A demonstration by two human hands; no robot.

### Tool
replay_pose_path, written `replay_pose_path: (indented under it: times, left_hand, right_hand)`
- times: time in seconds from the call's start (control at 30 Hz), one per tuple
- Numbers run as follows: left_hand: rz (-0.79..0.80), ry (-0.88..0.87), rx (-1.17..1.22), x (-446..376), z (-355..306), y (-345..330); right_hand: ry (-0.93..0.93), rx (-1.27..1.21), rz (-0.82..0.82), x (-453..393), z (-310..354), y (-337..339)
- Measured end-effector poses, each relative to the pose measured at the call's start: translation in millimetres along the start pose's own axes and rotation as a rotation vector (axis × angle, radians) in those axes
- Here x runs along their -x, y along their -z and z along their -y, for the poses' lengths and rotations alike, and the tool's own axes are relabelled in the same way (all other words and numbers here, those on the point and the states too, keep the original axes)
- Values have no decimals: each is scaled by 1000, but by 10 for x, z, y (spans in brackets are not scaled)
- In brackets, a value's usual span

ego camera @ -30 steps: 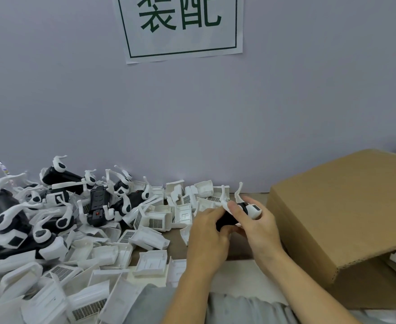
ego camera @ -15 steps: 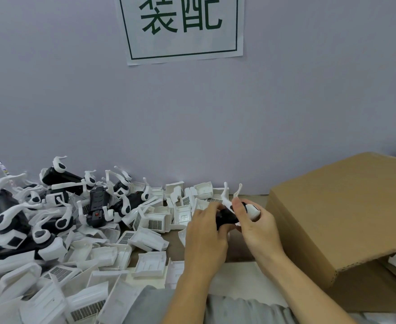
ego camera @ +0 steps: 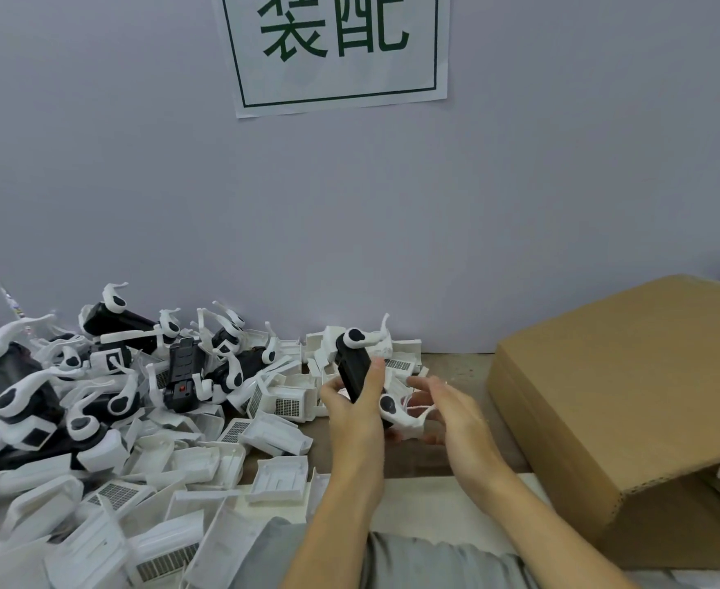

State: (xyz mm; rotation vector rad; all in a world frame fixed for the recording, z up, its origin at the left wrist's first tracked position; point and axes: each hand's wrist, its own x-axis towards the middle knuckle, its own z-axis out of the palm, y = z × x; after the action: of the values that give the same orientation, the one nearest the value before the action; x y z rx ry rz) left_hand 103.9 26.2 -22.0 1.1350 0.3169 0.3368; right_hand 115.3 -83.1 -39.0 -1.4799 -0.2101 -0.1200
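A black oblong body with white curved arms is held upright over the table, just left of the cardboard box. My left hand grips its lower half, thumb on the front face. One white arm with a black oval pad sticks out at the top, another at the lower end near my palm. My right hand is beside it to the right, fingers spread and relaxed, its fingertips close to the lower white arm; whether they touch it is unclear.
A pile of finished black-and-white units fills the left of the table. Loose white plastic covers with grilles spread from the front left to the wall. A large cardboard box stands at the right. A paper sign hangs on the wall.
The black body was held by both hands close together; now my left hand has turned it upright and my right hand has let go and opened to the right.
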Motion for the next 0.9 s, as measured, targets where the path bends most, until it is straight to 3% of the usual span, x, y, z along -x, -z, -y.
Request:
replay_pose_path:
  times: [0.17,0.37,0.57,0.73,0.9]
  left_hand:
    - [121,35,213,25,-35,36]
    - [245,68,353,71,-58,59]
    - [184,68,312,72,-68,43]
    - [207,57,262,62,-48,36]
    - [237,15,201,72,-34,24]
  right_hand:
    - [-85,-170,-45,-12,57,10]
    - [-42,-44,15,-3,48,21]
    - [-8,-26,136,55,117,6]
    - [-70,-99,349,72,87,-16]
    - [-126,-80,304,39,18,-41]
